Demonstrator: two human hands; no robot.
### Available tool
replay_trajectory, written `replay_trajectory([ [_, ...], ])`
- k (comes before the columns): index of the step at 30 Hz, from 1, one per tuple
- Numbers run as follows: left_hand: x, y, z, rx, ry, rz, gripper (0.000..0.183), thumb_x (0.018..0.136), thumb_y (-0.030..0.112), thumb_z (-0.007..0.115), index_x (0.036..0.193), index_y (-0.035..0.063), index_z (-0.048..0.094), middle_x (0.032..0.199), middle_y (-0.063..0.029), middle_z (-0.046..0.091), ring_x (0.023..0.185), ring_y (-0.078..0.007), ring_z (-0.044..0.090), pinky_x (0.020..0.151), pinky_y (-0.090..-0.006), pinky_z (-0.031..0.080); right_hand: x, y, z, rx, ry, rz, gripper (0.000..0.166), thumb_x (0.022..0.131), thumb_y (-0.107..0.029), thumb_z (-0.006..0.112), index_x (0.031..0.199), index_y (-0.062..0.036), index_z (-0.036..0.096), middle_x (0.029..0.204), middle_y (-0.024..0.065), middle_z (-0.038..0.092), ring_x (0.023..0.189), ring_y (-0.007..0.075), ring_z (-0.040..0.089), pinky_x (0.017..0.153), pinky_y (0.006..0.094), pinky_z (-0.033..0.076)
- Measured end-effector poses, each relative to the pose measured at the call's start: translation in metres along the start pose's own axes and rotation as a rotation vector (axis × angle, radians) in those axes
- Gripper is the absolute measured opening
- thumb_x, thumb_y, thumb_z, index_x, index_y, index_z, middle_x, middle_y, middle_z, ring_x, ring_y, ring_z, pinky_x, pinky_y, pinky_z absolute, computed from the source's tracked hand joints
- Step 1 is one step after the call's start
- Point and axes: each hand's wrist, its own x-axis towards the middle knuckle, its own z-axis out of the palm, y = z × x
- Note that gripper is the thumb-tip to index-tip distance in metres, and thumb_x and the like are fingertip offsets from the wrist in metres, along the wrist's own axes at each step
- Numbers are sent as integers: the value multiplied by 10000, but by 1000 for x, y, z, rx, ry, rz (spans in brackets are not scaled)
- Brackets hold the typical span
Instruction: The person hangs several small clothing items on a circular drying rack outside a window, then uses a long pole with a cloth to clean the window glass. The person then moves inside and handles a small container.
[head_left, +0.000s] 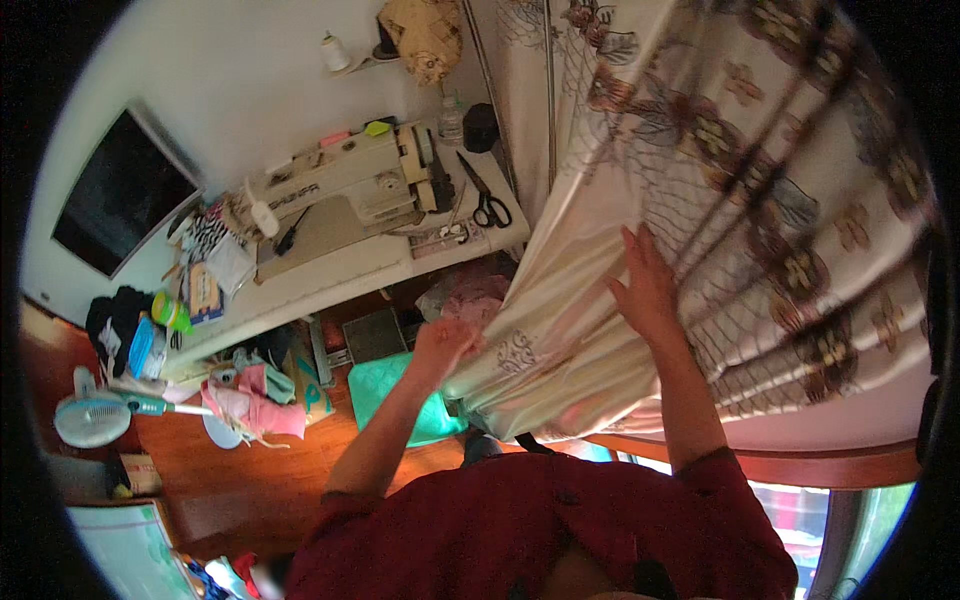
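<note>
A large cream satin curtain (585, 300) with embroidered and printed flowers hangs in folds before me and fills the right side of the view. My right hand (646, 289) lies against it with the fingers spread, gripping nothing. At the curtain's left edge is my left hand (450, 349), its fingers curled and blurred; whether it pinches the cloth there I cannot tell. Beyond the hands stands an industrial sewing machine (345, 187) on its table, with black-handled scissors (487, 206) lying at the table's right end.
A green-covered stool or box (390, 386) stands on the wooden floor below my left forearm. Pink cloth (259, 401) is piled under the table's left end, near a white and teal fan (94, 418). Metal poles (551, 97) rise beside the curtain. A window is at the lower right.
</note>
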Motion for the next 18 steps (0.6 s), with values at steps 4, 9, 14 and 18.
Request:
replay_trajectory([
  [4,132,25,-29,41,-64,-111,202,928,201,582,915,11,652,829,-76,669,703,-160,614,639,-293,507,-18,17,-16,-15,20,120,610,783,-70,686,1338,-46,433,1417,239,360,1281,398,393,1047,437,355],
  [9,324,33,-34,20,-161,-110,174,904,191,587,942,25,624,819,-80,658,640,-166,608,558,-292,486,-43,27,-37,165,57,399,476,829,-33,620,1285,-28,484,1271,192,526,1167,359,520,962,414,439],
  [14,492,25,-32,369,-128,265,199,857,201,612,826,5,611,690,-72,593,572,-183,538,532,-321,436,-71,90,-21,-39,100,450,389,846,30,561,1226,-49,543,1081,141,623,927,254,630,793,326,501],
  [18,565,28,-12,383,339,290,349,793,259,681,905,-67,625,869,-168,657,774,-245,634,654,-385,482,-122,143,0,-448,-59,144,269,826,-80,589,1093,-70,555,957,133,600,735,233,585,632,335,485],
])
